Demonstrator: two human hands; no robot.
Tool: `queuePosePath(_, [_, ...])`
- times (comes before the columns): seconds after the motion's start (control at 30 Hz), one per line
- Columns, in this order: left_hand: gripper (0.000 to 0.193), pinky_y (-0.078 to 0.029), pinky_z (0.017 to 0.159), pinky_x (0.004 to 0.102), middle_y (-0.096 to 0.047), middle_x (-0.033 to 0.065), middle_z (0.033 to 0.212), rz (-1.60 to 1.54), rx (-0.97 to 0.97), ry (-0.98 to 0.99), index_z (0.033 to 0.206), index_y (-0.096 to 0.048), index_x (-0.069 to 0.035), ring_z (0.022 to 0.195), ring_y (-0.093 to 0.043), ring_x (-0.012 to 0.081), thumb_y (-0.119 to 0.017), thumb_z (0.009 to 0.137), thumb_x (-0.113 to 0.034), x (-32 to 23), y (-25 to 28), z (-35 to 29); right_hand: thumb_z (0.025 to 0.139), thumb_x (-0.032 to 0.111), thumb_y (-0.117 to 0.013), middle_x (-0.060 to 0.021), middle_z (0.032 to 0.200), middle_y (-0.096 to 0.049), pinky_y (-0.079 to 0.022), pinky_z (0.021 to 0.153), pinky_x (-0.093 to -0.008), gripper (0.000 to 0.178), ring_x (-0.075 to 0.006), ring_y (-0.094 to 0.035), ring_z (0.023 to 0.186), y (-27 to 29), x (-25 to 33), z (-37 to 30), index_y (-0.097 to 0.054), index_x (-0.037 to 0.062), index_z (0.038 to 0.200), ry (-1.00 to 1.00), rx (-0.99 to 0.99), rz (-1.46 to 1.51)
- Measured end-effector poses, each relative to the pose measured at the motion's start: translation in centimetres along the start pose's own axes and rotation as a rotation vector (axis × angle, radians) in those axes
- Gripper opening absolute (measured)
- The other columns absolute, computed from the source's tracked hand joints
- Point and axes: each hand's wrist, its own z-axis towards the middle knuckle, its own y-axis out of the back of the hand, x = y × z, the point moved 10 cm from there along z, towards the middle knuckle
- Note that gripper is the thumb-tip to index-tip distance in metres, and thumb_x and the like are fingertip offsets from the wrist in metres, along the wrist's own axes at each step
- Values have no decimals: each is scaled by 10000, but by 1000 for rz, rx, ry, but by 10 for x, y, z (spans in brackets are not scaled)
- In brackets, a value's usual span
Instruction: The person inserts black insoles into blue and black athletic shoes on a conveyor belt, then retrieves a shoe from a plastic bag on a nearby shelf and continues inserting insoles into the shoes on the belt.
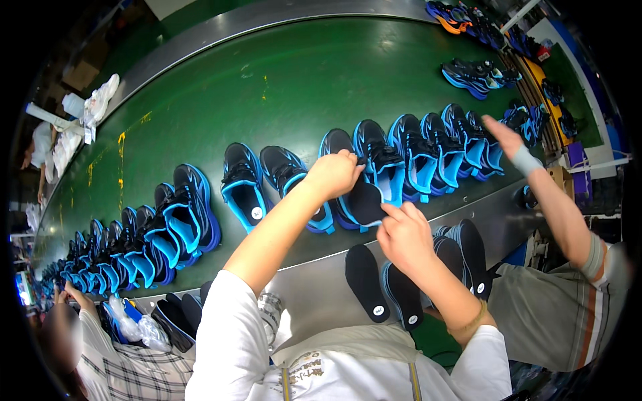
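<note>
Okay, so far left there's a long row of black-and-blue shoes (190, 204) on the green tabletop (267, 87). Mid-row, left hand (340, 174) is pinching one shoe (336, 141) around its tongue. Black insole (363, 204) is partway into that shoe's opening. Right hand (406, 235) is curled at its right edge, can't tell if it's gripping.

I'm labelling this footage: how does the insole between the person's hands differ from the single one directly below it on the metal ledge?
The upper insole sits over a shoe, between left hand and right hand; the lower insole lies on the ledge. The upper insole is partly covered, with no label visible; the lower insole shows a white label. Both are black.
</note>
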Motion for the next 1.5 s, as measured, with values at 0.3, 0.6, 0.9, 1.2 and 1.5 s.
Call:
queuePosePath(0.3, [372,-423,770,414,-575,265,869,-468,86,254,924,-559,71,860,-544,398,-455,866,-281,35,-14,4,698,52,-535,-132,851,-569,-475,701,-336,102,-281,-548,820,-122,-38,48,-602,-7,747,-303,159,-113])
queuePosePath(0.6, [378,-440,706,428,-515,228,924,-114,-96,42,1102,-438,42,843,-528,386,-538,808,-175,13,-12,-29,717,20,-506,-178,882,-555,-489,675,-354,121,-309,-558,815,-120,-34,37,-583,-30,797,-302,202,-89])
queuePosePath(0.9, [392,-447,765,377,-586,260,907,-433,144,185,994,-547,68,866,-562,380,-556,771,-253,33,-25,-8,729,38,-505,-191,806,-569,-487,658,-385,111,-330,-573,752,-137,-44,51,-570,-38,777,-354,91,13])
queuePosePath(1.2, [411,-407,852,384,-519,243,1033,-351,99,89,1144,-473,19,978,-500,386,-568,766,-114,33,-10,-29,776,209,-561,-183,888,-551,-480,727,-382,236,-342,-531,863,-72,2,31,-563,-13,858,45,-211,130])
queuePosePath(1.5, [416,-449,703,343,-555,130,886,-383,-38,11,1126,-507,-7,815,-558,241,-616,757,-166,33,-5,-27,616,225,-646,-175,713,-590,-473,718,-388,238,-331,-566,782,-128,-27,49,-619,16,726,-143,487,3])
